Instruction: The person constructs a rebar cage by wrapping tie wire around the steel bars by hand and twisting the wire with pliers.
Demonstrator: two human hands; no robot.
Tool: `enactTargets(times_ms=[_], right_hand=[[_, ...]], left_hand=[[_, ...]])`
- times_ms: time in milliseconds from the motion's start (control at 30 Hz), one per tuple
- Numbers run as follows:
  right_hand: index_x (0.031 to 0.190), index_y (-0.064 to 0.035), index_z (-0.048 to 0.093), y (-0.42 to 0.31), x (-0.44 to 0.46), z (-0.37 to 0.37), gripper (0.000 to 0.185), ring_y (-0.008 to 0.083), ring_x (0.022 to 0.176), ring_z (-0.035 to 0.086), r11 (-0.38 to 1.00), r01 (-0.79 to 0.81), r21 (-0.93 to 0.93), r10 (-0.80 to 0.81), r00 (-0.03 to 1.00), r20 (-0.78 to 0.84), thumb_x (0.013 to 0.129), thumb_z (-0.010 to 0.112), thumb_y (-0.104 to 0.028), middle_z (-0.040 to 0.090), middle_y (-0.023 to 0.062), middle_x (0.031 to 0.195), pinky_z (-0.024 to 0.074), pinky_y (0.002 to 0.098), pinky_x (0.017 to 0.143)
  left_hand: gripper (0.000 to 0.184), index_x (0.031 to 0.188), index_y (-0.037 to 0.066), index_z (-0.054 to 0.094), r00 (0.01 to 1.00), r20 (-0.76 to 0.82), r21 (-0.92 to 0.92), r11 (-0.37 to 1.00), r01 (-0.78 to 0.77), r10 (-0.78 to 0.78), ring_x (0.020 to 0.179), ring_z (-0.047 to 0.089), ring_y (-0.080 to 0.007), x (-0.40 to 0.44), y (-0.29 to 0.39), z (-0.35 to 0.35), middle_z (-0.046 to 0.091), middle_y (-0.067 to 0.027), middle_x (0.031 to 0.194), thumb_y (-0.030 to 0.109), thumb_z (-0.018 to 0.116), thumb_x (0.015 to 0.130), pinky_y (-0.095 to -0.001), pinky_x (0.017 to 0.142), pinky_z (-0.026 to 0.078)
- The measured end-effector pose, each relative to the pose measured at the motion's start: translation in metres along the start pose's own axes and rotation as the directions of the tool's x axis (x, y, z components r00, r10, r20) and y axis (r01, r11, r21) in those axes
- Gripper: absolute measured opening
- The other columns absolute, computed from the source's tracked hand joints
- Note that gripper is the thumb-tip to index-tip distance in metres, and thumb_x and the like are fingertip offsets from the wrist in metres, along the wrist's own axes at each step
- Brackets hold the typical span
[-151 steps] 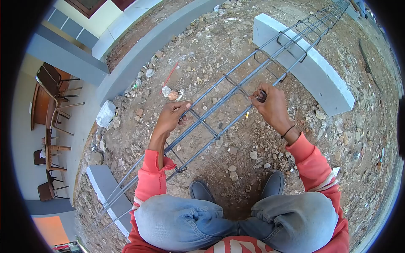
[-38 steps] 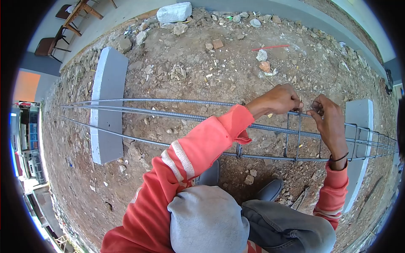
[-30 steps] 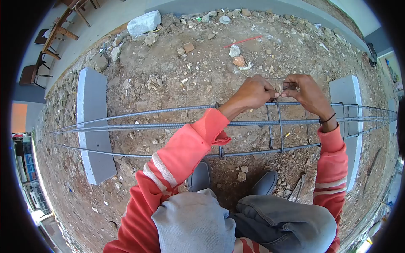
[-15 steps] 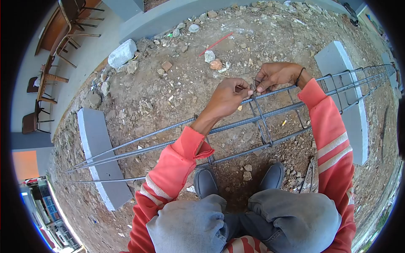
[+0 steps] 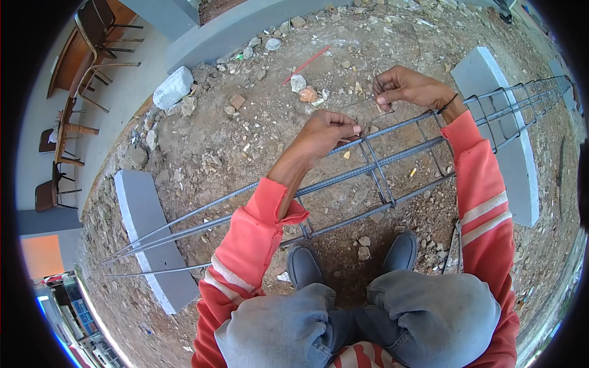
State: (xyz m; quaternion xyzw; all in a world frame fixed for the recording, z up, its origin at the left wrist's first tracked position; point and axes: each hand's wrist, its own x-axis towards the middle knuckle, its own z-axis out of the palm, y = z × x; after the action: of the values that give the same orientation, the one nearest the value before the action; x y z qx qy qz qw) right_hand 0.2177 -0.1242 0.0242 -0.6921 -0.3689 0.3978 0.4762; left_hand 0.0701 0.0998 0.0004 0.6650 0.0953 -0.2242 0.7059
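Note:
A long rebar cage (image 5: 343, 178) of ribbed steel bars, with stirrups (image 5: 376, 170) around them, runs across in front of my knees. My left hand (image 5: 325, 136) is at the far top bar, thumb and fingertips pinched together where a stirrup meets it; what lies between them is too small to make out. Beyond that bar, up and to the right, my right hand (image 5: 410, 88) is raised with curled fingers and pinches a thin tie wire (image 5: 386, 112), its bent end showing below the fingertips.
Two grey blocks, one left (image 5: 150, 236) and one right (image 5: 512, 147), lie beneath the cage. My shoes (image 5: 305, 267) stand on stony ground close to its near bar. Beyond lie a white rock (image 5: 173, 88) and a red strip (image 5: 307, 64). Chairs (image 5: 98, 27) stand at upper left.
My right hand has lifted away from the bar and from my left hand, up and slightly right, with the wire. My left hand has stayed near the joint, shifting a little left.

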Motion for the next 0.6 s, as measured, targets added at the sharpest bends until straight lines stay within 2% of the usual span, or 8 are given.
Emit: enactTargets(times_ms=[100, 167, 367, 433, 467, 533, 567, 600], right_hand=[[0.085, -0.0008, 0.062, -0.001, -0.002, -0.002, 0.017, 0.0106, 0.070, 0.059, 0.999, -0.009, -0.038, 0.006, 0.997, -0.079, 0.091, 0.071, -0.015, 0.063, 0.0016, 0.074, 0.0482, 0.0283, 0.069], [0.085, 0.0006, 0.061, 0.006, 0.003, 0.000, 0.018, 0.0110, 0.070, 0.058, 0.994, -0.022, -0.107, 0.010, 0.994, -0.111, 0.092, 0.069, -0.014, 0.063, 0.0027, 0.074, 0.0478, 0.0292, 0.069], [0.086, 0.0027, 0.060, 0.012, 0.035, 0.012, 0.019, 0.0142, 0.066, 0.061, 0.906, -0.054, -0.419, -0.018, 0.986, -0.166, 0.093, 0.067, -0.013, 0.065, 0.0076, 0.074, 0.0486, 0.0306, 0.063], [0.089, 0.0038, 0.063, 0.020, 0.044, 0.022, 0.020, 0.0184, 0.067, 0.068, 0.837, -0.223, -0.499, 0.217, 0.974, -0.071, 0.092, 0.069, -0.015, 0.067, 0.0096, 0.077, 0.0508, 0.0340, 0.061], [0.089, 0.0038, 0.063, 0.025, 0.045, 0.026, 0.020, 0.0184, 0.067, 0.068, 0.840, -0.222, -0.496, 0.215, 0.974, -0.071, 0.092, 0.069, -0.015, 0.067, 0.0096, 0.077, 0.0508, 0.0340, 0.061], [0.088, 0.0052, 0.067, 0.034, 0.045, 0.035, 0.029, 0.0198, 0.071, 0.072, 0.678, -0.415, -0.607, 0.570, 0.818, 0.078, 0.089, 0.073, -0.023, 0.069, 0.0126, 0.077, 0.0518, 0.0344, 0.058], [0.088, 0.0052, 0.067, 0.039, 0.045, 0.035, 0.029, 0.0198, 0.071, 0.072, 0.679, -0.414, -0.607, 0.570, 0.818, 0.080, 0.089, 0.073, -0.023, 0.069, 0.0126, 0.077, 0.0518, 0.0344, 0.058], [0.089, 0.0058, 0.068, 0.042, 0.043, 0.035, 0.035, 0.0206, 0.073, 0.073, 0.644, -0.474, -0.600, 0.672, 0.725, 0.149, 0.088, 0.074, -0.028, 0.070, 0.0141, 0.079, 0.0520, 0.0347, 0.058]], left_hand=[[0.017, 0.100, 0.000, 0.070, 0.998, 0.048, 0.060, 0.997, -0.039, 0.036, 0.087, 0.065, -0.0087, 0.003, -0.002, 0.002, 0.073, -0.0054, 0.096, 0.014, 0.074, 0.089, -0.0225, 0.078, 0.050], [0.015, 0.097, 0.000, 0.068, 0.967, 0.076, 0.226, 0.941, -0.253, 0.242, 0.087, 0.064, -0.0088, 0.002, -0.005, 0.004, 0.072, -0.0048, 0.096, 0.013, 0.073, 0.091, -0.0232, 0.078, 0.050], [0.008, 0.094, 0.000, 0.064, 0.961, 0.088, 0.253, 0.927, -0.277, 0.263, 0.089, 0.063, -0.0088, 0.002, -0.004, 0.004, 0.070, -0.0042, 0.096, 0.005, 0.070, 0.091, -0.0271, 0.081, 0.051], [0.008, 0.094, 0.000, 0.063, 0.945, 0.073, 0.309, 0.894, -0.324, 0.318, 0.092, 0.063, -0.0095, 0.000, -0.005, 0.008, 0.069, -0.0048, 0.096, 0.005, 0.069, 0.092, -0.0279, 0.082, 0.051], [0.008, 0.094, -0.001, 0.061, 0.926, 0.060, 0.357, 0.858, -0.369, 0.373, 0.095, 0.064, -0.0102, -0.002, -0.004, 0.011, 0.069, -0.0053, 0.096, 0.004, 0.067, 0.093, -0.0287, 0.083, 0.051], [0.009, 0.094, -0.002, 0.059, 0.931, 0.079, 0.320, 0.875, -0.363, 0.357, 0.097, 0.064, -0.0115, -0.004, -0.001, 0.013, 0.067, -0.0055, 0.095, 0.005, 0.065, 0.095, -0.0293, 0.083, 0.050], [0.009, 0.095, -0.002, 0.058, 0.934, 0.098, 0.281, 0.891, -0.356, 0.342, 0.099, 0.064, -0.0128, -0.005, 0.000, 0.014, 0.066, -0.0057, 0.093, 0.005, 0.063, 0.096, -0.0299, 0.082, 0.050], [0.009, 0.095, -0.002, 0.058, 0.935, 0.096, 0.281, 0.892, -0.354, 0.341, 0.099, 0.064, -0.0128, -0.004, -0.002, 0.012, 0.066, -0.0057, 0.093, 0.005, 0.063, 0.096, -0.0299, 0.082, 0.050]])
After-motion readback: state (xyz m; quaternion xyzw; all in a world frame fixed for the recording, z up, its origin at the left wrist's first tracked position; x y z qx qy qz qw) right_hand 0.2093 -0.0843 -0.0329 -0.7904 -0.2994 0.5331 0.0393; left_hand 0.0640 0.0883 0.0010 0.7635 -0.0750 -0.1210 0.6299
